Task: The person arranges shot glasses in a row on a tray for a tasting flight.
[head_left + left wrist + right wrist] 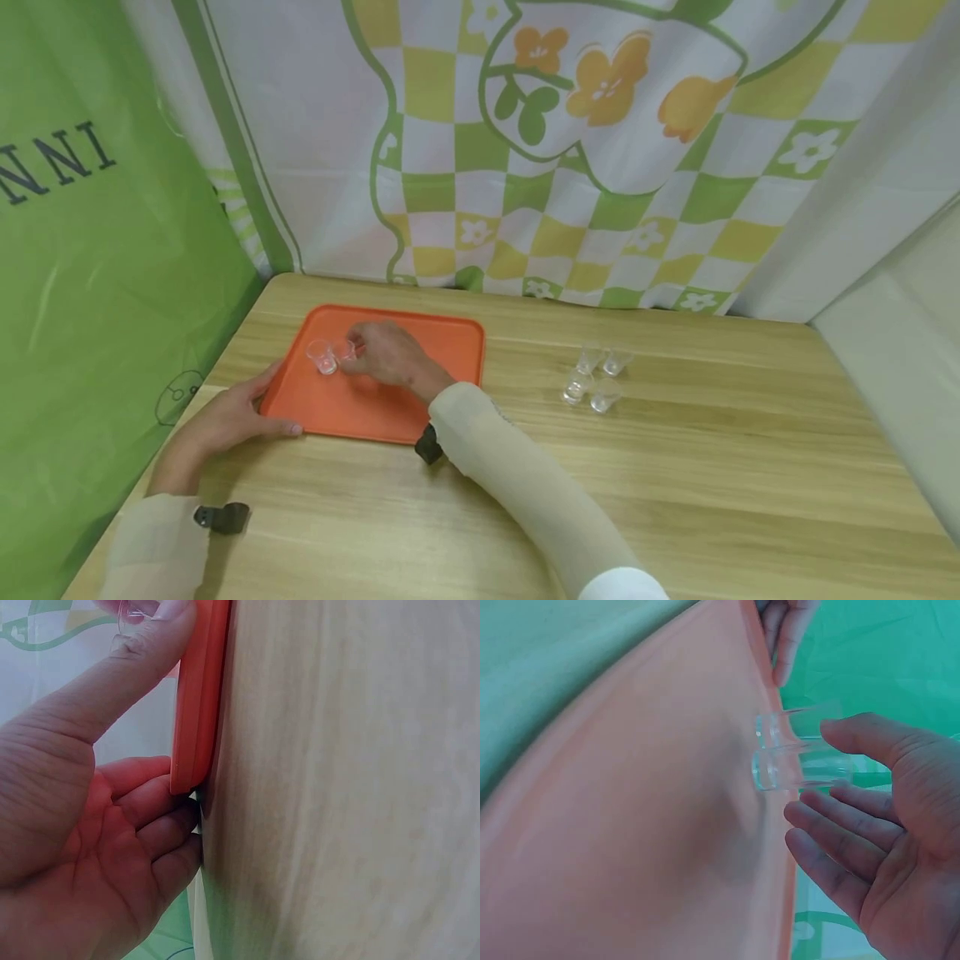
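An orange tray point(375, 408) lies on the left part of the wooden table. My left hand point(228, 417) grips its near left corner, with the thumb at the front edge and the fingers along the left side. In the left wrist view the fingers point(142, 802) bend against the tray's rim point(196, 727). Two small clear shot glasses stand upright side by side on the tray. My right hand point(386, 352) holds the right-hand glass point(345, 351) between thumb and fingers. Close beside it is the other glass point(324, 360). The right wrist view shows the held glass point(795, 769) with its base at the tray surface.
Several more clear shot glasses point(577, 387) stand in a tight cluster on the table point(675, 467), right of the tray. A patterned curtain point(555, 200) hangs behind the table's far edge. Green cloth point(97, 275) borders the left side.
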The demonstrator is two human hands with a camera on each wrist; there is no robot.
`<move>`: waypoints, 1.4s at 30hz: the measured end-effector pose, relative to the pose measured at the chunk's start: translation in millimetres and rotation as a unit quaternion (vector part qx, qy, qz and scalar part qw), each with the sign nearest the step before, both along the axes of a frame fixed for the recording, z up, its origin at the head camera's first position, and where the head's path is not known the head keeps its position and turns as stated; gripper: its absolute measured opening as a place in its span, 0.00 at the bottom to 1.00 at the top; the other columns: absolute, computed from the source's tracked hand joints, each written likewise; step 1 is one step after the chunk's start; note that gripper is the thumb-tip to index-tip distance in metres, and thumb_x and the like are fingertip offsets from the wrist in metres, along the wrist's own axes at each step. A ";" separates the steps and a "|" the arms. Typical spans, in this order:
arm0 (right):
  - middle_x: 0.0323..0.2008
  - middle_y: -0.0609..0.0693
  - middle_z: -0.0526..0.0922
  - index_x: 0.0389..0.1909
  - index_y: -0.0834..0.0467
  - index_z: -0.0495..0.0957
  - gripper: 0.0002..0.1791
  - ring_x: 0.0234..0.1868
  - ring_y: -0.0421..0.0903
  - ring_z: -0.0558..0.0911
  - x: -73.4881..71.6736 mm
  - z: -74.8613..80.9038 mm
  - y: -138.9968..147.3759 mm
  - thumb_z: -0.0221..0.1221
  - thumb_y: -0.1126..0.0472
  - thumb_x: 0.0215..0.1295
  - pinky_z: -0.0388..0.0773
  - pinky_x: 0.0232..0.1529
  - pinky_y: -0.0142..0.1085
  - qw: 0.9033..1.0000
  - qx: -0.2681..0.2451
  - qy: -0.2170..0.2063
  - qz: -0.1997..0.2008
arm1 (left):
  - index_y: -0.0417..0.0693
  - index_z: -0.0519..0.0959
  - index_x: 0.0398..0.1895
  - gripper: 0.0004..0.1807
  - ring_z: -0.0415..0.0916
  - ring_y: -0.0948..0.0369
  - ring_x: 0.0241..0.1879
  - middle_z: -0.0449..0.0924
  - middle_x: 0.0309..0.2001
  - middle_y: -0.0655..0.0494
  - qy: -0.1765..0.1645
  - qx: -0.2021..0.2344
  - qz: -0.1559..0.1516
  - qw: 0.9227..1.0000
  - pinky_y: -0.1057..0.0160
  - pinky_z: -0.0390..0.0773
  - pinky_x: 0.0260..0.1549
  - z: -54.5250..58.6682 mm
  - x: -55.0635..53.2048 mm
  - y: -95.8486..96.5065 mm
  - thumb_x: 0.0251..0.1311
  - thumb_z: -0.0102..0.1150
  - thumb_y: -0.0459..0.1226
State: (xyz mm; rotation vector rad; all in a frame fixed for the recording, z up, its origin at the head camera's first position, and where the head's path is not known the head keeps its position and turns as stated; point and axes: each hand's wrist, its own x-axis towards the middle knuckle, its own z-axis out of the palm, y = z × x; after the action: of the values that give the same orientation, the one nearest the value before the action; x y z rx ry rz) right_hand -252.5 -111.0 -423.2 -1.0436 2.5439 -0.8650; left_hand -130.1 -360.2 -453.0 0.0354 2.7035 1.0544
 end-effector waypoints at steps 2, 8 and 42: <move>0.57 0.48 0.83 0.65 0.58 0.78 0.28 0.51 0.39 0.82 2.0 3.2 3.3 0.68 0.50 0.68 0.77 0.50 0.31 1.000 -0.009 -0.006 -0.005 | 0.38 0.44 0.83 0.66 0.57 0.30 0.70 0.56 0.74 0.24 0.000 -0.001 0.000 1.000 0.29 0.60 0.63 0.7 0.5 -0.1 0.54 0.76 0.56; 0.59 0.48 0.83 0.67 0.57 0.76 0.32 0.58 0.43 0.81 7.3 6.4 20.8 0.69 0.47 0.67 0.77 0.55 0.35 0.999 -0.038 -0.015 -0.012 | 0.40 0.44 0.83 0.66 0.57 0.30 0.70 0.56 0.74 0.25 0.002 -0.003 0.000 1.000 0.28 0.60 0.63 -0.3 3.7 -1.0 0.54 0.77 0.56; 0.56 0.59 0.85 0.60 0.64 0.80 0.24 0.54 0.59 0.84 52.7 28.0 266.3 0.70 0.58 0.67 0.81 0.53 0.54 0.979 -0.111 0.132 -0.106 | 0.42 0.40 0.84 0.67 0.55 0.30 0.71 0.52 0.75 0.23 -0.008 -0.003 -0.003 1.000 0.28 0.59 0.64 3.2 1.1 2.0 0.55 0.75 0.57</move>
State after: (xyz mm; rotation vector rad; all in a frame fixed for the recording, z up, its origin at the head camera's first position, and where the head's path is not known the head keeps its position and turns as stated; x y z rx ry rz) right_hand -199.8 155.3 -395.2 -1.0218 2.8721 -1.1589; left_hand -129.0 -358.2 -449.8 0.0342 2.6899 1.0410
